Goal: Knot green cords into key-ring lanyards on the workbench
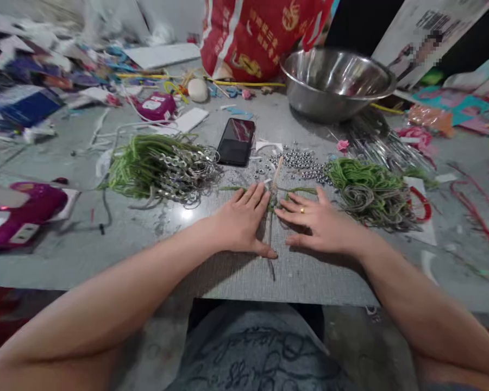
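My left hand (pixel 244 221) lies flat on the table with its fingers spread, over part of a green cord (pixel 231 188). Opposite it, my right hand (pixel 315 221) rests palm down, fingers apart, beside a second length of green cord (pixel 305 190). Between the hands a grey cord (pixel 269 233) runs toward the table's front edge. A thin pale stick (pixel 277 169) stands out just beyond the fingertips. Green knotting shows between the fingers, partly hidden by them. Loose silver beads (pixel 303 160) lie scattered past my right hand.
A bundle of green cords with silver chain (pixel 158 168) lies left; another green and grey cord bundle (pixel 370 190) lies right. Beyond are a phone (pixel 236 142), a steel bowl (pixel 338 87) and a red bag (pixel 252 43). A purple glue gun (pixel 24 212) sits far left.
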Motion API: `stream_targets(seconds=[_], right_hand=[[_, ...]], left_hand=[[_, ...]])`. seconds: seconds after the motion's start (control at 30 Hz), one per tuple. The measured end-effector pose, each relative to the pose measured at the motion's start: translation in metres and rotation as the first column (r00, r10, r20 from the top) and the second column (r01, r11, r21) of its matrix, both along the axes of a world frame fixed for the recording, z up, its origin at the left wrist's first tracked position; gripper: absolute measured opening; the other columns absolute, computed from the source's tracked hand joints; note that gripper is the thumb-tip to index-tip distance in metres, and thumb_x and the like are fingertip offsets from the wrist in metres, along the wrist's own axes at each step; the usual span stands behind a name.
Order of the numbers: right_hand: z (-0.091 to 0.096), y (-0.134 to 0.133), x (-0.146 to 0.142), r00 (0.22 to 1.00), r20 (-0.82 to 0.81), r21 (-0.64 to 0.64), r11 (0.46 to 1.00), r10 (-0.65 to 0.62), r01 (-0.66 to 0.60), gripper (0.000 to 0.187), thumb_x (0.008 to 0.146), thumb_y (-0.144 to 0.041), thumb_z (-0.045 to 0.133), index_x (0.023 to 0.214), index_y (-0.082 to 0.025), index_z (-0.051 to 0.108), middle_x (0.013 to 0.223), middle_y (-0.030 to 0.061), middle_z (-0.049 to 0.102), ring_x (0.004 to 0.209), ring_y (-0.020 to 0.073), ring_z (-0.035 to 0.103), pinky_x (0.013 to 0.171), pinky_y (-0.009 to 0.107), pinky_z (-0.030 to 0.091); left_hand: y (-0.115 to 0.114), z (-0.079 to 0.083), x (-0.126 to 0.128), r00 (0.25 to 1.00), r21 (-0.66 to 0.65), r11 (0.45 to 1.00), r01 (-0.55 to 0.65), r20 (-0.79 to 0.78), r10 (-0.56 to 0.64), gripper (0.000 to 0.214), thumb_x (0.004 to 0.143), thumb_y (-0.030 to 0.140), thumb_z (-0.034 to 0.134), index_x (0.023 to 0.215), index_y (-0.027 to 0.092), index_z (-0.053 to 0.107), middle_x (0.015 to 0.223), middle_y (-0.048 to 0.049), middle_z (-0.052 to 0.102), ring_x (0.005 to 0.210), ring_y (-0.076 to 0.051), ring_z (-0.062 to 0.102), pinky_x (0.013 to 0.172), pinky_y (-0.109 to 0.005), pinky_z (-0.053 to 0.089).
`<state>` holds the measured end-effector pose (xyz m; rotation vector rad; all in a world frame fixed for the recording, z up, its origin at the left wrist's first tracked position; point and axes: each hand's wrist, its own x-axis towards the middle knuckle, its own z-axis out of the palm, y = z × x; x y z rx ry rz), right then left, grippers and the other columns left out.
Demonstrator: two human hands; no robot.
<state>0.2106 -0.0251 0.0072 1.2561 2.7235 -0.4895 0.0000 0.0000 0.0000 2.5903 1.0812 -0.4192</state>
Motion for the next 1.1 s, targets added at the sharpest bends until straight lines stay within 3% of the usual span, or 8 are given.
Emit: stream_targets(seconds=[0.23, 0.4, 0.5, 0.6, 0.7, 0.83, 0.97, 1.1], right_hand=[[0.002, -0.002, -0.001, 0.999, 0.040, 0.032, 0.999, -0.009, 0.008, 0.057, 0.086, -0.060, 0.032, 0.132, -0.028, 0.044, 0.144, 0.0092, 0.031, 0.134, 0.0369, 0.020, 0.096, 0.073, -0.003], [0.012, -0.004, 0.001, 0.998, 0.032, -0.139, 0.989, 0.048, -0.043, 0.041, 0.086, -0.055, 0.039, 0.118, -0.036, 0.057, 0.148, 0.0055, 0.022, 0.136, 0.0388, 0.010, 0.094, 0.075, 0.002], [0.012, -0.004, 0.003, 0.998, 0.009, -0.160, 0.985, 0.062, -0.060, 0.039, 0.085, -0.055, 0.041, 0.115, -0.037, 0.059, 0.148, 0.0050, 0.023, 0.136, 0.0385, 0.009, 0.094, 0.075, -0.001], [0.008, -0.004, 0.002, 0.998, -0.035, -0.087, 0.995, 0.054, -0.057, 0.037, 0.085, -0.053, 0.044, 0.111, -0.035, 0.062, 0.144, 0.0056, 0.033, 0.135, 0.0369, 0.017, 0.095, 0.074, -0.003], [0.004, -0.003, -0.001, 0.993, -0.112, 0.031, 0.999, -0.023, 0.027, 0.037, 0.085, -0.048, 0.047, 0.113, -0.028, 0.061, 0.131, 0.0072, 0.051, 0.129, 0.0317, 0.033, 0.100, 0.069, -0.001], [-0.001, -0.003, -0.006, 0.982, -0.167, 0.196, 0.974, -0.083, 0.116, 0.038, 0.089, -0.038, 0.044, 0.119, -0.019, 0.056, 0.115, 0.0103, 0.063, 0.114, 0.0258, 0.051, 0.104, 0.061, 0.010], [-0.010, -0.002, -0.010, 0.974, -0.210, 0.335, 0.929, -0.086, 0.155, 0.031, 0.091, -0.026, 0.038, 0.108, -0.017, 0.062, 0.098, 0.0082, 0.069, 0.097, 0.0215, 0.059, 0.101, 0.052, 0.021], [-0.020, 0.002, -0.014, 0.952, -0.288, 0.392, 0.895, -0.100, 0.213, 0.024, 0.088, -0.024, 0.045, 0.097, -0.014, 0.064, 0.088, 0.0083, 0.069, 0.085, 0.0218, 0.060, 0.085, 0.040, 0.037]], left_hand=[[-0.002, -0.003, -0.001, 0.998, 0.053, 0.999, -0.007, 0.057, 0.004, 0.123, 0.057, 0.082, 0.041, 0.143, 0.002, 0.004, 0.148, -0.0205, -0.007, 0.137, -0.036, -0.005, 0.109, -0.047, 0.006], [-0.003, -0.002, 0.001, 0.999, 0.066, 0.998, -0.012, 0.041, 0.009, 0.122, 0.057, 0.080, 0.045, 0.142, 0.002, 0.006, 0.148, -0.0226, -0.005, 0.137, -0.036, -0.003, 0.109, -0.047, 0.008], [-0.003, -0.001, 0.001, 0.999, 0.076, 0.997, -0.015, 0.041, 0.011, 0.122, 0.057, 0.080, 0.046, 0.142, 0.002, 0.008, 0.148, -0.0237, -0.003, 0.137, -0.036, -0.001, 0.109, -0.047, 0.010], [-0.005, 0.000, 0.001, 0.999, 0.090, 0.996, -0.011, 0.034, 0.008, 0.120, 0.058, 0.079, 0.046, 0.142, 0.001, 0.010, 0.148, -0.0239, -0.002, 0.137, -0.036, 0.000, 0.109, -0.048, 0.010], [-0.006, 0.002, 0.001, 1.000, 0.114, 0.993, -0.008, 0.027, 0.005, 0.116, 0.061, 0.077, 0.045, 0.142, 0.002, 0.010, 0.148, -0.0226, -0.001, 0.137, -0.036, -0.001, 0.109, -0.049, 0.009], [-0.006, 0.001, 0.000, 0.998, 0.132, 0.991, 0.027, 0.049, -0.034, 0.108, 0.066, 0.074, 0.044, 0.142, 0.003, 0.012, 0.149, -0.0211, 0.003, 0.138, -0.033, 0.002, 0.109, -0.049, 0.010], [-0.005, 0.000, -0.001, 0.994, 0.155, 0.987, 0.049, 0.090, -0.063, 0.104, 0.068, 0.073, 0.043, 0.141, 0.005, 0.016, 0.149, -0.0217, 0.008, 0.137, -0.035, 0.009, 0.107, -0.051, 0.014], [-0.002, 0.002, 0.001, 0.963, 0.288, 0.958, -0.002, 0.259, -0.076, 0.064, 0.085, 0.050, 0.042, 0.133, 0.009, 0.035, 0.140, -0.0180, 0.036, 0.128, -0.031, 0.034, 0.102, -0.046, 0.028]])
